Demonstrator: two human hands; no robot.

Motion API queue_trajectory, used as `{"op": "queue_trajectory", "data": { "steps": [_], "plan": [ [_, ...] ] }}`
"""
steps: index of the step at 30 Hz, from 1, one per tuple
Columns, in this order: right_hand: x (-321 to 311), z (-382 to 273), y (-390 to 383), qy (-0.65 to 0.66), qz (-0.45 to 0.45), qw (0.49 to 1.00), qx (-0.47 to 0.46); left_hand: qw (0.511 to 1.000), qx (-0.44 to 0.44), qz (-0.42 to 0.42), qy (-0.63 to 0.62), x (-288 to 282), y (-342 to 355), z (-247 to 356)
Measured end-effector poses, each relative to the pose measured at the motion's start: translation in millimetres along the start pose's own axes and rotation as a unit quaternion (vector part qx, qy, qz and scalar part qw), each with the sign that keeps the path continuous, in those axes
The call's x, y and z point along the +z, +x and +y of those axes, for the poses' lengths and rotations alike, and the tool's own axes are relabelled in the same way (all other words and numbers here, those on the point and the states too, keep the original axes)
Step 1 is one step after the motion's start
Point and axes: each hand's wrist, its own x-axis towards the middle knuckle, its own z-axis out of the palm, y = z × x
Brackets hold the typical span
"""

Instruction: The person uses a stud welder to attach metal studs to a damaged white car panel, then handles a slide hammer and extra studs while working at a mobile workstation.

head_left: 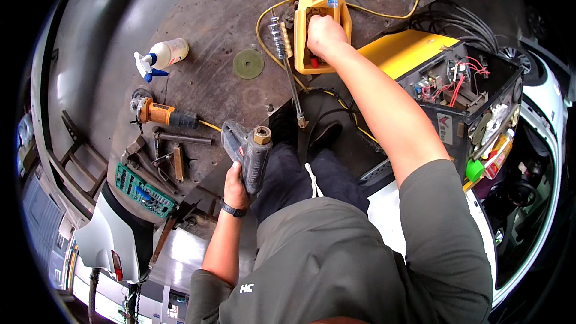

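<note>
My left hand (pixel 236 187) is wrapped round a grey, worn pistol-shaped tool (pixel 255 162) with a brass hex fitting at its upper end. A dark band circles that wrist. My right hand (pixel 327 35) reaches into a yellow plastic jug (pixel 304 63) with a cut-out side; its fingers are curled and their tips hidden, so what they hold does not show. A small red item (pixel 314 61) lies inside the jug below the hand. Beside the jug, a long metal rod tool (pixel 290 75) with a ribbed grip lies across the bench edge.
On the metal bench (pixel 207 24) are a spray bottle (pixel 171 53), a green disc (pixel 248 63), an orange angle grinder (pixel 162 113), hammers (pixel 186 138) and a green socket set (pixel 143 191). An open machine (pixel 456 87) with exposed wiring stands at right, near a white car (pixel 555 120).
</note>
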Motion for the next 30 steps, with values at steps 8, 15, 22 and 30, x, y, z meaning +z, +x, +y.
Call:
{"op": "queue_trajectory", "data": {
  "steps": [8, 15, 22, 30],
  "plan": [
    [-17.5, 38.8, -35.4, 0.206, 0.086, 0.972, -0.075, 0.999, -0.01, -0.023, 0.023, 1.1, -0.3, -2.7],
    [-46.1, 25.9, -174.0, 0.518, -0.218, 0.789, -0.247, 0.997, 0.021, -0.011, 0.074, 15.8, -4.9, -0.8],
    [-52.7, 23.2, -205.7, 0.493, -0.219, 0.81, -0.23, 0.991, 0.001, -0.03, 0.129, 33.0, -11.4, -1.4],
    [-67.5, 33.2, -213.1, 0.339, -0.192, 0.839, -0.379, 0.981, -0.008, -0.037, 0.191, 35.3, -17.1, -5.8]
  ]
}}
